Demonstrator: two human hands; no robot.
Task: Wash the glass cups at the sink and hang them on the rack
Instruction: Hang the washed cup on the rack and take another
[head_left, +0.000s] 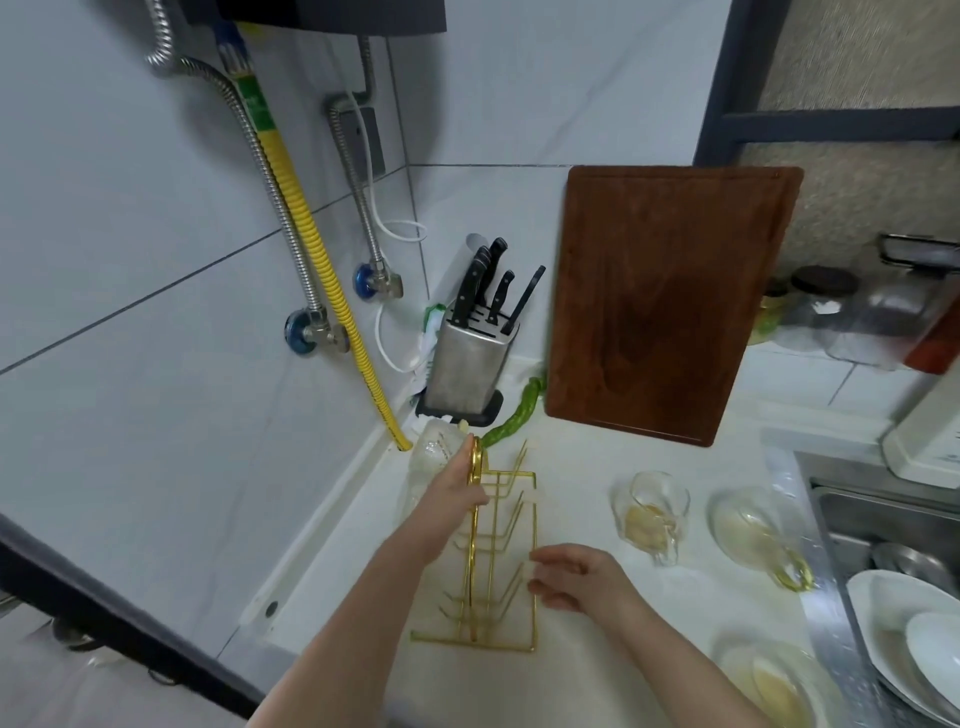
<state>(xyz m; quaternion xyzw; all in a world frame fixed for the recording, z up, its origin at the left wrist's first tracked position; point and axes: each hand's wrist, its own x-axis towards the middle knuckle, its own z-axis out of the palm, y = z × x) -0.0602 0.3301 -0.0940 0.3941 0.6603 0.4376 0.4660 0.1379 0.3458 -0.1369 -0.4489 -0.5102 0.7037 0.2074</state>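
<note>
Left hand (460, 486) with fingers clamped on a cup (434, 448) at the gold rack (498, 566) top; right hand (576, 577), fingers loosely apart, beside the rack on the bench (613, 447); two cups (652, 512) near the sink (852, 519).

Home kitchen. Evidence: white tiled walls; white desk (597, 467) running into a corner; steel knife block (470, 364) holding black-handled knives; wooden cutting board (670, 301) leaning on the wall; steel sink (883, 519) with white dishes (914, 639); water valves (311, 332) and yellow corrugated gas hose (322, 244) on the wall.
</note>
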